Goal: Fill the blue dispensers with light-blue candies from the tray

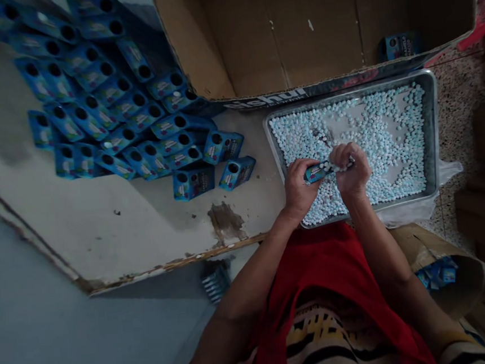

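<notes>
My left hand point(301, 187) is closed around a small blue box point(315, 173) over the left part of a metal tray point(433, 131). Small white and pale blue pellets point(381, 164) lie spread across the tray. My right hand point(350, 168) is closed beside the box's right end, with several pellets showing at its fingers. Some pellets also show between the hand and the box opening. Many blue boxes with round dark holes point(121, 105) stand in a cluster on the table at the left.
A large open cardboard box point(255, 39) stands behind the tray, with one blue box point(400, 46) inside at its right. The pale table point(144, 224) has a worn front edge. At the lower right, a brown carton point(426, 245) holds blue packs.
</notes>
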`<state>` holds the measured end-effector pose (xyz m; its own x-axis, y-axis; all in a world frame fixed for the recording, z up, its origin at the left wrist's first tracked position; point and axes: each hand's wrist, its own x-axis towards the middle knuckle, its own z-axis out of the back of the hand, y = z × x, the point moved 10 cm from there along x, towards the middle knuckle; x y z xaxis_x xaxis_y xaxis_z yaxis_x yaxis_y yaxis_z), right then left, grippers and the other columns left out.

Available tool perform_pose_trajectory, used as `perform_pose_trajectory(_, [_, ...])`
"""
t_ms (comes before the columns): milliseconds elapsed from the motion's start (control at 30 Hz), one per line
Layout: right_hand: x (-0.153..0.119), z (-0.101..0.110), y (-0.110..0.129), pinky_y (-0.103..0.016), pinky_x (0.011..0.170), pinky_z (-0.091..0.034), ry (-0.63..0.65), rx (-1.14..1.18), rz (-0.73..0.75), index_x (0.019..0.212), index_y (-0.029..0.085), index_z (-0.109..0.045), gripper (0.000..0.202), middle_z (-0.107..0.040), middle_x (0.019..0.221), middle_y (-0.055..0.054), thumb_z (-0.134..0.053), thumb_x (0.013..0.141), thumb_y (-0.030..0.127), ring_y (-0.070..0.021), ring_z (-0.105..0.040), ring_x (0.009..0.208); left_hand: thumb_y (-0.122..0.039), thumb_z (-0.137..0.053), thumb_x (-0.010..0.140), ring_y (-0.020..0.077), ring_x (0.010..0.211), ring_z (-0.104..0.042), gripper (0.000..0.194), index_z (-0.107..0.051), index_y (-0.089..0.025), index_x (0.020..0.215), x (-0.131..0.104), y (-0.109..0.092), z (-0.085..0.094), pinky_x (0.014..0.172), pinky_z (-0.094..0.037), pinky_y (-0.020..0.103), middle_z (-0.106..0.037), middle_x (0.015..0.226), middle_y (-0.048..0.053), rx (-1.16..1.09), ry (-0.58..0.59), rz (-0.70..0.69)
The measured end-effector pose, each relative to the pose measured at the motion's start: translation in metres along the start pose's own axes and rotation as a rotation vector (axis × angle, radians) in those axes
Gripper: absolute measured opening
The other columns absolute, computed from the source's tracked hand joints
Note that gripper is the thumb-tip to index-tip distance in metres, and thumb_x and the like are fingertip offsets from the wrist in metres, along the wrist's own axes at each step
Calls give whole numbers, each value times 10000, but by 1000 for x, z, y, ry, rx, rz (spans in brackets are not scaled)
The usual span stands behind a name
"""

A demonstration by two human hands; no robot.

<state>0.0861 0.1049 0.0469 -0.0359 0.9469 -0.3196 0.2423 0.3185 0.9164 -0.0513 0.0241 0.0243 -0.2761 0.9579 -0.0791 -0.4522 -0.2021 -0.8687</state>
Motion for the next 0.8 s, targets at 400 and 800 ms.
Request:
perform_pose_trajectory(400, [9, 107, -50, -340, 692, -563, -227, 234, -287, 745, 269, -517, 357, -565, 717, 5, -737, 838, 535, -180, -606, 737, -35, -759, 794, 242, 1074, -730, 362, -707, -247, 1083, -2, 23, 3, 978, -594, 388, -763, 1102, 37, -75, -57, 128])
perform_pose_trajectory(800, [-24, 43, -1, -239, 580, -403, 218, -559, -186, 865, 236, -689, 161, -667, 753, 34, -777, 851, 370, -110, -519, 606, -60, -836, 720, 213, 1038, -746, 418, -741, -217, 1095, -21, 50, 26, 962, -585, 337, -786, 1117, 35, -257, -119, 282])
